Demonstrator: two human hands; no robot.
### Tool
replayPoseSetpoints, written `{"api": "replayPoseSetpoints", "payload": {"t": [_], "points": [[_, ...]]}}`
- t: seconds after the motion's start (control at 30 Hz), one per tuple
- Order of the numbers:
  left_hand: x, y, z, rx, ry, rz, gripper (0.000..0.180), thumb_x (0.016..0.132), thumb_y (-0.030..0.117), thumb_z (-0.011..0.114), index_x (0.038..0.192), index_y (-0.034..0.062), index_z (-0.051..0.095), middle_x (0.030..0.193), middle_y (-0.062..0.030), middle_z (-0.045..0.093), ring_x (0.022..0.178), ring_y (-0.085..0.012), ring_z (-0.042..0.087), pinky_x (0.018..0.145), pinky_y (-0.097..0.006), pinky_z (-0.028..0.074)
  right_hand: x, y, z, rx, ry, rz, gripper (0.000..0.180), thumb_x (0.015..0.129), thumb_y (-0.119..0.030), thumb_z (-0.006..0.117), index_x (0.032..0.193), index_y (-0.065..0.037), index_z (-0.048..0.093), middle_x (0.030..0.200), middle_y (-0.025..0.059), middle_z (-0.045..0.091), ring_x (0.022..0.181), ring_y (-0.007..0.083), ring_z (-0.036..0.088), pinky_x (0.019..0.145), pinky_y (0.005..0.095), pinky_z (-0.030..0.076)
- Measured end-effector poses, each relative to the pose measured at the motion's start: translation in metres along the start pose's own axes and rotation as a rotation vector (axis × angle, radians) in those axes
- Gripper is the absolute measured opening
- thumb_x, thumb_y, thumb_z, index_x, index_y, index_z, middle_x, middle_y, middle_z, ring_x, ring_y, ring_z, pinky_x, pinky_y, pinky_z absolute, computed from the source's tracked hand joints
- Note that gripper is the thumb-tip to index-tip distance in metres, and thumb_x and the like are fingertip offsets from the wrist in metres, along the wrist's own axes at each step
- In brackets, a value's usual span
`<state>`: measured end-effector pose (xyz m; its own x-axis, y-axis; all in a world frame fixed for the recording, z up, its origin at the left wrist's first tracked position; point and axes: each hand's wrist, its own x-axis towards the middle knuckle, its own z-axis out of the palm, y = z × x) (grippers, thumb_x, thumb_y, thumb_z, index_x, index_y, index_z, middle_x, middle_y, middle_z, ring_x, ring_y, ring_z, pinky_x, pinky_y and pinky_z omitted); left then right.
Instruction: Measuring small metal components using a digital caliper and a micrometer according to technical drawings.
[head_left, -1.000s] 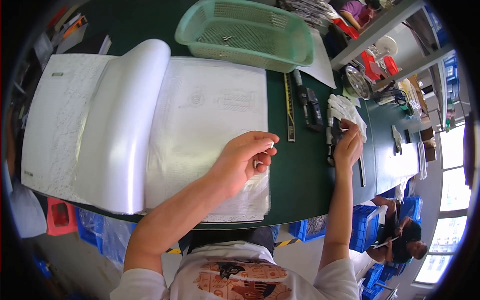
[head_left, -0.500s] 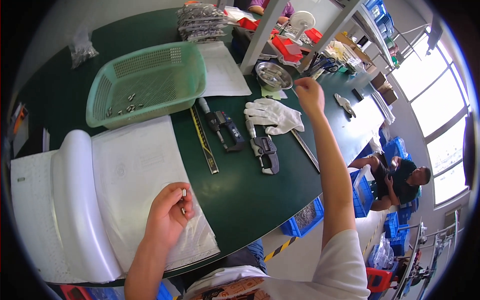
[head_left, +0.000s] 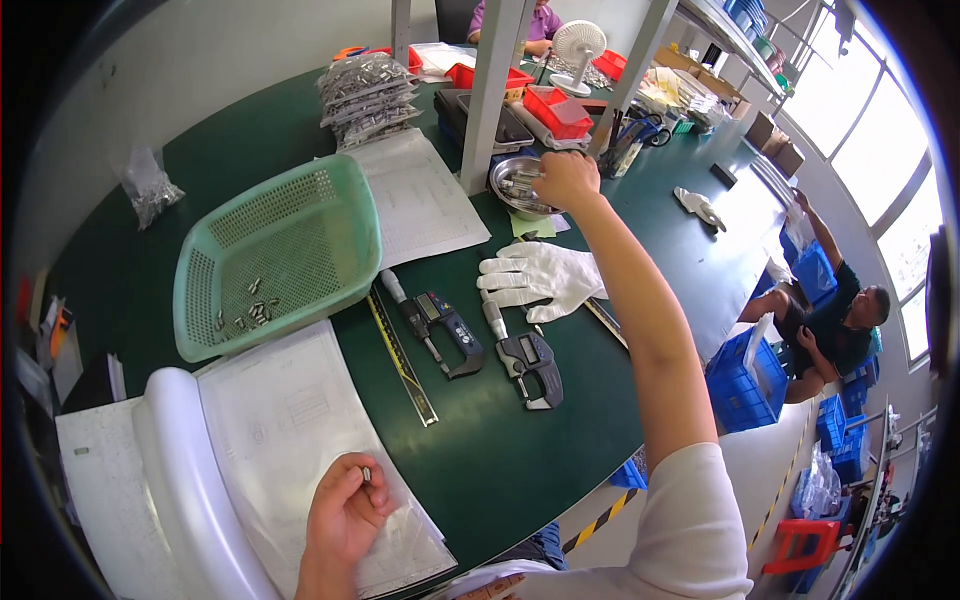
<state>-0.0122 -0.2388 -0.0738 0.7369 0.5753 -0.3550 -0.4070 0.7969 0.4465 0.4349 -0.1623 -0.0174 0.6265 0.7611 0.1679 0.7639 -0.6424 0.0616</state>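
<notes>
My left hand [head_left: 345,512] is closed over the white sheets, pinching a small shiny metal pin [head_left: 367,474] between thumb and fingers. My right hand [head_left: 568,180] stretches far across the table to a round steel bowl [head_left: 524,211] holding several metal pieces. Its fingers curl over the bowl's right side; what they grip, if anything, is hidden. Near that arm lie a white glove [head_left: 540,277], two digital micrometers [head_left: 440,328] [head_left: 530,367] and a yellow-black steel rule [head_left: 402,362]. A green plastic basket [head_left: 275,215] contains several small metal pins [head_left: 258,313].
Bags of metal parts [head_left: 370,95] are stacked at the back. A grey upright post [head_left: 490,100] stands behind the bowl, with red trays [head_left: 556,112] and a small white fan [head_left: 578,50] beyond. A co-worker [head_left: 840,325] sits at right near blue crates [head_left: 745,380].
My right hand has moved left, from beside the bowl to over it. My left hand stays over the sheets, its fingers curled further in. The whole view has shifted.
</notes>
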Motion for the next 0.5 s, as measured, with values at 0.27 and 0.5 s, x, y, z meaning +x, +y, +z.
{"api": "replayPoseSetpoints", "payload": {"t": [0.27, 0.5], "points": [[-0.001, 0.002, 0.004, -0.018, -0.002, -0.002, 0.014, 0.082, 0.009, 0.048, 0.095, 0.0024, 0.051, 0.081, -0.0075, 0.053, 0.066, -0.0154, 0.049, 0.058, -0.028, 0.039, 0.009, -0.033, 0.012, 0.270, -0.024, -0.167, 0.019, 0.065, -0.028, 0.055, 0.076, -0.017, 0.066, 0.087, 0.0068, 0.062, 0.088, 0.0241, 0.055, 0.077, 0.0358, 0.041], [0.001, 0.000, -0.001, -0.006, -0.045, -0.035, 0.016, 0.082, 0.014, 0.051, 0.095, 0.0042, 0.050, 0.082, -0.0043, 0.052, 0.067, -0.0119, 0.048, 0.059, -0.025, 0.039, 0.017, -0.006, 0.035, 0.637, 0.198, -0.137, 0.019, 0.072, -0.025, 0.055, 0.080, -0.009, 0.059, 0.080, 0.0126, 0.060, 0.077, 0.0271, 0.058, 0.069, 0.0336, 0.045]]}}
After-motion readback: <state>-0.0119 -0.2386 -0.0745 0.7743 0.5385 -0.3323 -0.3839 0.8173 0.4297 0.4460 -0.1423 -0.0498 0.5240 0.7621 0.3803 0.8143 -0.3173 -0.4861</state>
